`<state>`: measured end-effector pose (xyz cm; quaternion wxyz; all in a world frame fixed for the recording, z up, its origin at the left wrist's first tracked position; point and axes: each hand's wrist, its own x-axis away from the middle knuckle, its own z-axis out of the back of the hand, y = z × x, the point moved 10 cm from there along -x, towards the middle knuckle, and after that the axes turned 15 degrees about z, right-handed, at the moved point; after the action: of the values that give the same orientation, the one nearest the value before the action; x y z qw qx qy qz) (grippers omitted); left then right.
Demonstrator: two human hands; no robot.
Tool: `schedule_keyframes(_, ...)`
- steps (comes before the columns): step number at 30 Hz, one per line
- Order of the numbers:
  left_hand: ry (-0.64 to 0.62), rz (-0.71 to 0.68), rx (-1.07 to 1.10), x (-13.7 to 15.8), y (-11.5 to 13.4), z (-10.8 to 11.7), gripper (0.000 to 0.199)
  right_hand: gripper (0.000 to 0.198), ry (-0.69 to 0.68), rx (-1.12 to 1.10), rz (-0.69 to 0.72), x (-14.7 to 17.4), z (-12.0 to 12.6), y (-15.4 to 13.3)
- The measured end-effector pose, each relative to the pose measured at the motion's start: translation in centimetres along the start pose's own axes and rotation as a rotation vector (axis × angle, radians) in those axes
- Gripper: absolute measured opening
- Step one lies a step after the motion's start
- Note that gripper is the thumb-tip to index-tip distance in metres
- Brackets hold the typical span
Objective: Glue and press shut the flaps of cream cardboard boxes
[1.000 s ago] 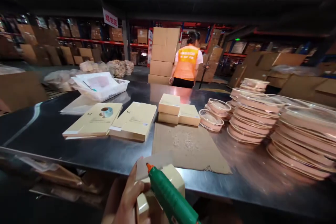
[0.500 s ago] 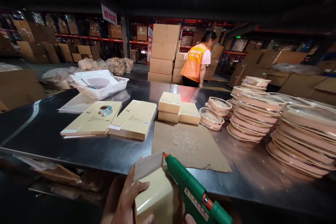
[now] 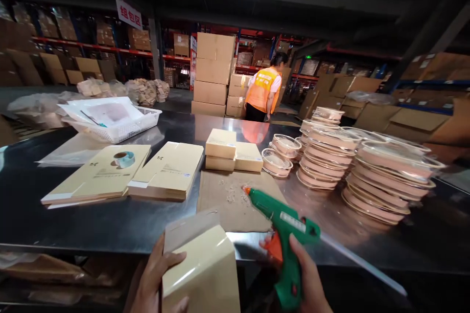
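The left hand (image 3: pixel 154 281) grips a cream box (image 3: pixel 200 266) by its side at the near edge of the tabletop (image 3: pixel 110 222), its grey flap raised. The right hand (image 3: pixel 306 281) is closed around a green glue gun (image 3: pixel 284 227), nozzle pointing left over a cardboard sheet (image 3: pixel 227 200).

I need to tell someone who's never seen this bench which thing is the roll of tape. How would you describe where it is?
Start at the white plastic basket at the far left of the dark metal table. Just in front of it lie two piles of flattened tan cartons; the roll of tape sits on top of the left pile. It is the only small pale-blue ring there; the right pile has nothing on it.
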<state>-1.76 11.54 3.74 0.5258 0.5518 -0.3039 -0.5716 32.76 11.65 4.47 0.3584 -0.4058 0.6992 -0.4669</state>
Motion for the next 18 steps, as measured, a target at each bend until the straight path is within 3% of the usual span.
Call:
schedule_keyframes(2, -0.049, -0.028, 0.020, -1.0, -0.6, -0.4, 0.048, 0.049, 0.013, 0.014, -0.094, -4.2, 1.8, -0.3)
schedule_keyframes(3, -0.084, -0.049, 0.036, -1.6, -0.8, -0.7, 0.048, 0.046, 0.006, 0.141, -0.073, -6.3, 2.9, -1.0)
schedule_keyframes(5, -0.143, -0.096, 0.069, -2.8, -0.8, -1.7, 0.047, 0.038, 0.037, 0.443, 0.077, -9.3, 4.9, -3.4)
schedule_keyframes(7, -0.182, -0.147, 0.118, -4.0, -0.3, -2.8, 0.047, 0.037, 0.126, 0.648, 0.261, -9.7, 5.3, -5.7)
schedule_keyframes(10, -0.254, -0.180, 0.201, -5.3, 0.6, -5.0, 0.047, 0.072, 0.074, 0.631, 0.438, -6.6, 1.5, -5.5)
schedule_keyframes(12, -0.286, -0.135, 0.241, -5.9, 0.7, -6.3, 0.049, 0.108, -0.274, 0.400, 0.333, -3.9, -4.2, -1.6)
schedule_keyframes(14, -0.323, -0.070, 0.257, -6.3, 0.4, -7.5, 0.051, 0.131, -0.422, 0.210, 0.227, -1.4, -7.6, 1.7)
schedule_keyframes(16, -0.385, -0.028, 0.259, -6.2, 0.2, -8.6, 0.054, 0.140, -0.366, 0.113, 0.214, -0.5, -8.0, 3.5)
schedule_keyframes(18, -0.415, 0.017, 0.325, -6.0, -0.1, -8.9, 0.054, 0.135, -0.270, 0.069, 0.259, -0.3, -7.0, 4.2)
